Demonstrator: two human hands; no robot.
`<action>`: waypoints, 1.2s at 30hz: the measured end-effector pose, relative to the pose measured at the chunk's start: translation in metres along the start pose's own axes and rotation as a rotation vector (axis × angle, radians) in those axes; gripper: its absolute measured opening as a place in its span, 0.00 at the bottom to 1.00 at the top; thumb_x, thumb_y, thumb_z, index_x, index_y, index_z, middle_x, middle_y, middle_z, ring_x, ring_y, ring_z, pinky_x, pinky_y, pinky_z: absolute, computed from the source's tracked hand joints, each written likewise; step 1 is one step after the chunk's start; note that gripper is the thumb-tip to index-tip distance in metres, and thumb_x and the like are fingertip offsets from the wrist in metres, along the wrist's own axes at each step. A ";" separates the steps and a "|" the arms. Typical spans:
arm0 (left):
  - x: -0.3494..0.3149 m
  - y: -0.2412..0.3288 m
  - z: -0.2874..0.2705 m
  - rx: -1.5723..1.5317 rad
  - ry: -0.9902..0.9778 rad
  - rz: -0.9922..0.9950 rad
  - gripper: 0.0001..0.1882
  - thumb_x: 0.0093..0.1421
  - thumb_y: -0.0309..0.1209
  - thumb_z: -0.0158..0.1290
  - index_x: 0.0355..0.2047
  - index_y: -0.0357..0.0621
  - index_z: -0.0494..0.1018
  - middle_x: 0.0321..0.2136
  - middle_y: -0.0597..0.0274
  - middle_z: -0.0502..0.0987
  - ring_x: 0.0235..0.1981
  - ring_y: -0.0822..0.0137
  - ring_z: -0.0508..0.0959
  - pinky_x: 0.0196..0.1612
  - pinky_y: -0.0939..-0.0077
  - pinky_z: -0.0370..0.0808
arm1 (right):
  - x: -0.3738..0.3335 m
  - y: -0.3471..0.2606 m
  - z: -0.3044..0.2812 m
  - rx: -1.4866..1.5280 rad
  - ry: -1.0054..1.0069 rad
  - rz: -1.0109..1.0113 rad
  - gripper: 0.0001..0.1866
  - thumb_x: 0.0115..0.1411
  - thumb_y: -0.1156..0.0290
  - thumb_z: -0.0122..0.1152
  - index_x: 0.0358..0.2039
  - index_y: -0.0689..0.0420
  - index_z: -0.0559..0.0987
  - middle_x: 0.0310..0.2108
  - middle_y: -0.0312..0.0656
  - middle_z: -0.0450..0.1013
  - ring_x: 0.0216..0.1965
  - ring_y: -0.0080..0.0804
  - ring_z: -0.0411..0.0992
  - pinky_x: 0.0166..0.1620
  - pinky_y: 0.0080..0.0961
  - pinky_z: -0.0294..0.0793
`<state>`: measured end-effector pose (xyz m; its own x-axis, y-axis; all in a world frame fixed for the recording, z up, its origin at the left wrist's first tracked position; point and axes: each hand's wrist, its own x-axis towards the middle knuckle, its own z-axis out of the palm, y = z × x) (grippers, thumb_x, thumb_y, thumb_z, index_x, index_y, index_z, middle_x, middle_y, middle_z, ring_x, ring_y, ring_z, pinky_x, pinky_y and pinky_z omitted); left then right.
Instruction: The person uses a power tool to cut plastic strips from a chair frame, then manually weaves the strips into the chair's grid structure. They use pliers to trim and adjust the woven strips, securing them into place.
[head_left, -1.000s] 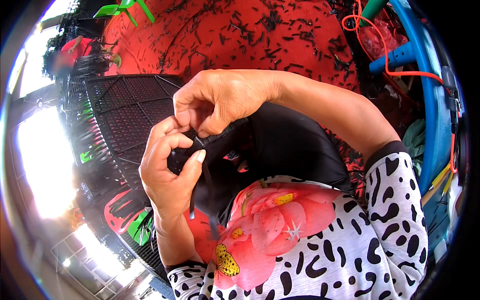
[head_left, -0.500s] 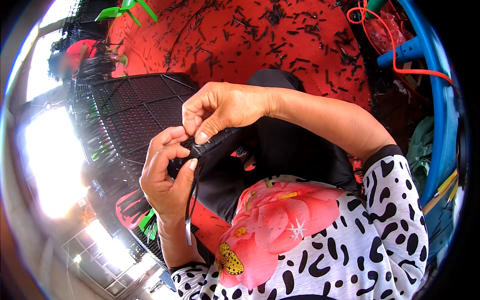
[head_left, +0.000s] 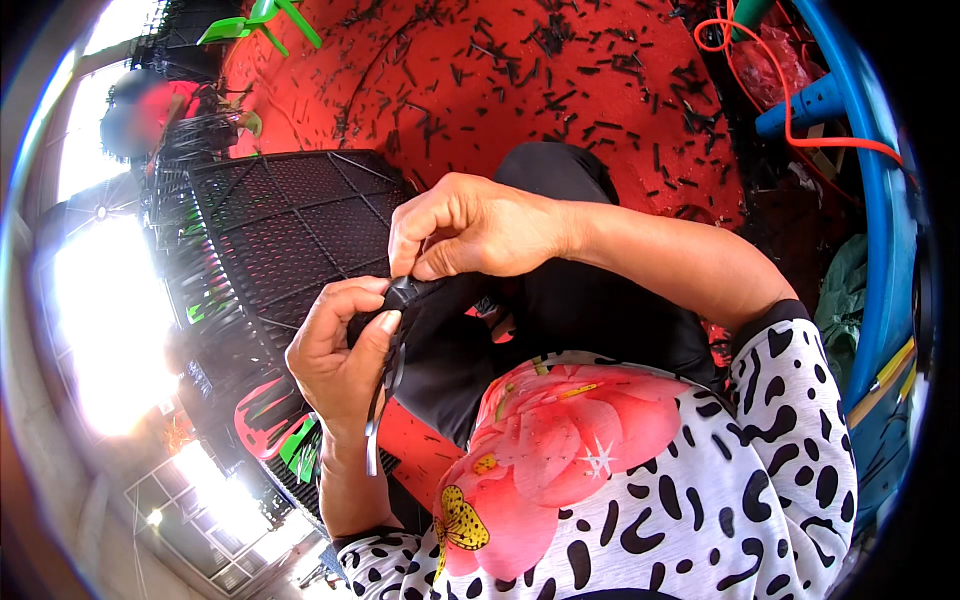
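A flat black strip, like plastic weaving cane, is wrapped about the end of a dark bar (head_left: pixel 401 292) in front of me. Its loose tail (head_left: pixel 373 432) hangs down beside my left wrist, shiny at the tip. My left hand (head_left: pixel 332 352) pinches the wrapped end between thumb and fingers. Just above it, my right hand (head_left: pixel 490 228) has thumb and forefinger closed at the top of the wrapping, where the strip is mostly hidden by the fingertips. Beyond my left hand lies a black woven mesh panel (head_left: pixel 285 215) with crossing ribs.
Many short black offcuts (head_left: pixel 590 90) litter the red floor (head_left: pixel 400 115). A blue tubular frame (head_left: pixel 885 230) with an orange hose (head_left: pixel 793 100) stands at the right. At the far left a person in red (head_left: pixel 170 110) sits near a green plastic chair (head_left: pixel 262 22).
My right hand has lifted slightly and shifted right, its thumb moving off the wrapping. My left hand stays at the wrapped end; the hanging tail has swung a little.
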<state>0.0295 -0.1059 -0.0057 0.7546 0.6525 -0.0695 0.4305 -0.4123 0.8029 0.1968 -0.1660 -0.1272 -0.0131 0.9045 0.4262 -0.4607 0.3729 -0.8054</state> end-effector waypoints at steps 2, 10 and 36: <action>-0.002 -0.003 0.002 0.086 0.043 0.099 0.08 0.47 0.13 0.56 0.29 0.33 0.73 0.35 0.52 0.77 0.36 0.70 0.76 0.42 0.79 0.71 | -0.003 0.000 0.005 -0.039 0.034 -0.040 0.07 0.52 0.84 0.56 0.32 0.63 0.78 0.32 0.37 0.71 0.35 0.24 0.69 0.40 0.20 0.67; -0.002 -0.002 0.005 0.302 0.102 0.334 0.09 0.44 0.14 0.58 0.27 0.34 0.74 0.31 0.52 0.78 0.32 0.64 0.78 0.38 0.76 0.73 | -0.009 -0.005 0.018 -0.261 0.146 -0.174 0.07 0.52 0.83 0.56 0.33 0.63 0.77 0.34 0.41 0.71 0.37 0.30 0.71 0.40 0.24 0.69; 0.031 0.001 -0.029 -0.097 -0.299 -0.063 0.09 0.46 0.17 0.55 0.30 0.32 0.72 0.24 0.61 0.76 0.27 0.76 0.75 0.34 0.82 0.73 | 0.075 -0.072 0.009 -0.604 -0.382 0.553 0.11 0.36 0.71 0.62 0.23 0.64 0.80 0.17 0.36 0.70 0.22 0.24 0.67 0.27 0.23 0.64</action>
<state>0.0394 -0.0677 0.0099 0.8462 0.4534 -0.2799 0.4425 -0.3052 0.8433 0.2208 -0.1270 -0.0341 -0.4376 0.8968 -0.0653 0.2423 0.0476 -0.9690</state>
